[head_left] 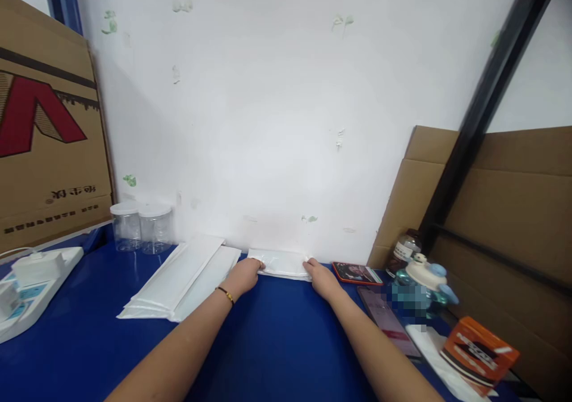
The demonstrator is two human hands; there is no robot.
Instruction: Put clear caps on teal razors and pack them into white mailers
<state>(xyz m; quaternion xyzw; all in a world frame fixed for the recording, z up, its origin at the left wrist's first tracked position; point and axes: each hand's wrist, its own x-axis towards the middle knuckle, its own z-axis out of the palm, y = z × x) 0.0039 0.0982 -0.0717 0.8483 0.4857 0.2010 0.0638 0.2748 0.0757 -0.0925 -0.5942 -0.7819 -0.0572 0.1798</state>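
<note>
A flat white packet or small stack of packets (284, 264) lies at the back of the blue table, against the wall. My left hand (244, 275) grips its left end, fingers closed on the edge. At the right end, my right hand (320, 276) holds it with thumb and fingers pressed together. Left of my left hand, a spread pile of long white packets (172, 280) rests on the table, several overlapping. Whether the held piece is one packet or more, I cannot tell.
Two clear jars with white lids (155, 229) stand back left, near a power strip (49, 289) and a large carton (49, 116). At right are a phone (357, 273), a brown bottle (404, 250), a teal bottle (420, 286) and an orange box (480, 354).
</note>
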